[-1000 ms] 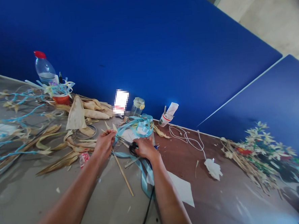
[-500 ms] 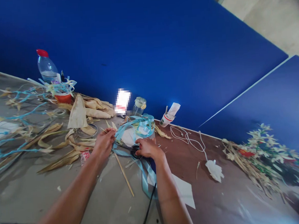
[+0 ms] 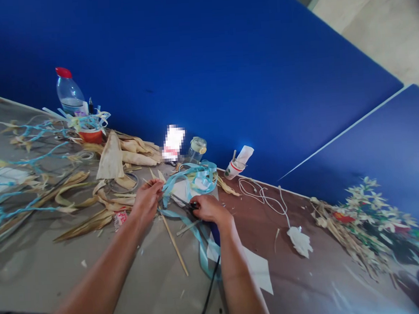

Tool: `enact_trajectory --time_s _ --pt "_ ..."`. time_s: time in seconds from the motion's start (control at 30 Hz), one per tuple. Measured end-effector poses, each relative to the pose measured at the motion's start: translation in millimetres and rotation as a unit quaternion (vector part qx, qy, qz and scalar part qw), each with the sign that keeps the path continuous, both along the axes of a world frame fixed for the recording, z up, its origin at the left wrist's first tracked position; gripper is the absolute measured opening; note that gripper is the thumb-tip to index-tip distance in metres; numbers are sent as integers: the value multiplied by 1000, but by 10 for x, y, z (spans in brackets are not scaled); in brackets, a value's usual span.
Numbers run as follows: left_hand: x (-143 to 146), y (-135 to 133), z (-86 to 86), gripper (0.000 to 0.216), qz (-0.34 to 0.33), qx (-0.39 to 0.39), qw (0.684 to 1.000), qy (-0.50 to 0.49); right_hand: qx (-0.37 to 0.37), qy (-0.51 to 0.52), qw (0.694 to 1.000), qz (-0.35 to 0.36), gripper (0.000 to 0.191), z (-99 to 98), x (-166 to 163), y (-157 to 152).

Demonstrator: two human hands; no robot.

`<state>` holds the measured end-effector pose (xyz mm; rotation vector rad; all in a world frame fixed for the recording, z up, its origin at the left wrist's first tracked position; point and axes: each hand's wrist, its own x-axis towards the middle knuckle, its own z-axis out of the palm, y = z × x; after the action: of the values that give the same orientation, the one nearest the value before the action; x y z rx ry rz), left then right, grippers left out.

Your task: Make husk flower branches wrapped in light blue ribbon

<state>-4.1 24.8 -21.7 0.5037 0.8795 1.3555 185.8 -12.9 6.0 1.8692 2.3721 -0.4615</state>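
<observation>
My left hand [image 3: 149, 197] is closed in a pinch at the end of a light blue ribbon [image 3: 166, 190]; pale pointed strips show just beyond its fingers, and I cannot tell whether it holds them too. My right hand [image 3: 209, 208] grips dark-handled scissors [image 3: 192, 206], their blades pointing left toward the ribbon and the left fingertips. Loose coils of the same ribbon heap up behind the hands, and a length trails down past the right wrist. A thin wooden stick [image 3: 174, 244] lies on the table below, between the forearms.
Dried corn husks [image 3: 110, 156] spread left, beside blue-wrapped branches [image 3: 31, 206]. Along the blue partition [image 3: 207, 72] stand a red-capped bottle [image 3: 69, 92], a bright blurred screen [image 3: 173, 142], a glass jar [image 3: 196, 149] and a paper cup [image 3: 234, 167]. A white cable [image 3: 265, 198] and husk flowers [image 3: 372, 204] lie right.
The scissors have turned and shifted slightly up and right in my right hand, and their blades show more clearly toward the ribbon. My left hand stays nearly in place.
</observation>
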Motion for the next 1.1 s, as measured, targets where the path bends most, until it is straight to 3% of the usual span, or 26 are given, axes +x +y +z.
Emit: enact_trajectory --time_s 0.2,0.27,0.43,0.6,0.87,0.97,1.1 --pt "-4 -14 18 23 -20 11 1000 6 -27 193 980 -50 36 59 228 -9" --pt "3 -17 14 23 -29 10 1000 5 1 300 951 -70 37 30 198 19" --pt "16 -39 10 25 -37 -9 999 -23 26 538 834 -115 36 -105 -185 97" --pt "-2 -62 38 27 -59 -18 997 -36 8 581 806 -113 37 -202 -494 89" --pt "-23 -61 51 23 -78 11 995 -58 -19 546 833 -87 34 -185 -482 32" --pt "-31 -59 45 26 -76 13 995 -58 13 485 870 -87 36 -195 -499 36" --pt "-35 -66 53 27 -72 10 995 -63 125 284 939 -150 34 -192 -478 45"
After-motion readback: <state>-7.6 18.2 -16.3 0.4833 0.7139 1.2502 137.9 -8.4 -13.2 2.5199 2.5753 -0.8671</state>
